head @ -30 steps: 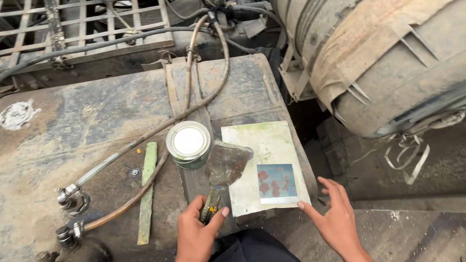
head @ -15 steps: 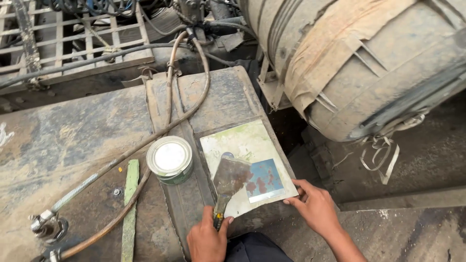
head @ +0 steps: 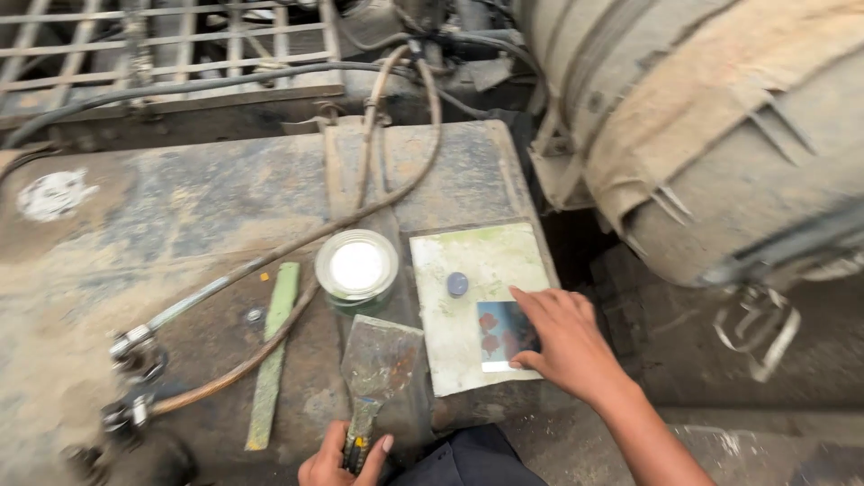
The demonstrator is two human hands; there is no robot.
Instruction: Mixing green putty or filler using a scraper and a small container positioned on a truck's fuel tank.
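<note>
While your left hand [head: 342,461] grips the putty knife [head: 382,369] by its handle, your right hand [head: 562,346] lies open, steadying the mixing board [head: 481,270]. Next likely calls for scooping from the tin [head: 357,268] just beyond the blade.

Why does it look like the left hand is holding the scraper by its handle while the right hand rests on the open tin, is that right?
Not quite. In the head view the left hand does hold the scraper by its handle, but the right hand rests on the flat tile, over a small picture card. The open tin stands untouched.
</note>
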